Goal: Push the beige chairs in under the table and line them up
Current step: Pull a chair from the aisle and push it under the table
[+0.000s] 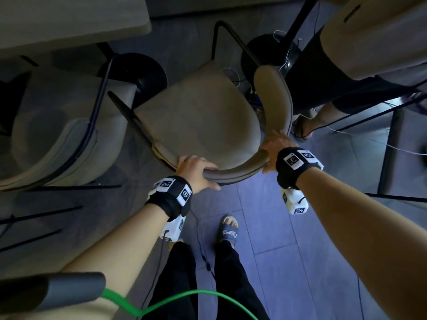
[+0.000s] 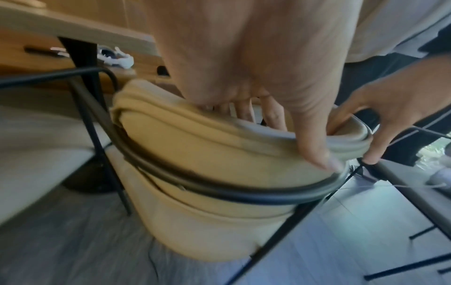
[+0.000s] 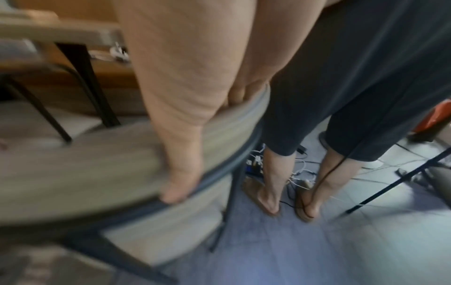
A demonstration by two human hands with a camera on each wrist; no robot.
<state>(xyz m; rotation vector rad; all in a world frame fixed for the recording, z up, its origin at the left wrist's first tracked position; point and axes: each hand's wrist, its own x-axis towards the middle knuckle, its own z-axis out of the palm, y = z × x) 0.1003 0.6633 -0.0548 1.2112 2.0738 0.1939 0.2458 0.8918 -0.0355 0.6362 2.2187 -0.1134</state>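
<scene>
A beige chair (image 1: 201, 116) with a black metal frame stands just in front of me, its curved backrest (image 1: 233, 173) nearest, turned at an angle to the table (image 1: 69, 21) at the upper left. My left hand (image 1: 196, 169) grips the backrest's left part, fingers over the top and thumb on the outside (image 2: 314, 152). My right hand (image 1: 276, 146) grips the backrest's right part; its thumb (image 3: 178, 185) presses the outer face of the backrest (image 3: 85, 165). A second beige chair (image 1: 64, 139) sits at the left, partly under the table.
Another person (image 1: 335, 72) stands close on the right of the chair, feet in sandals (image 3: 266, 196). Cables and a power strip (image 3: 256, 164) lie on the floor there. The table's round black base (image 1: 138, 70) is beyond the chair. More black chair legs (image 1: 392, 197) stand at right.
</scene>
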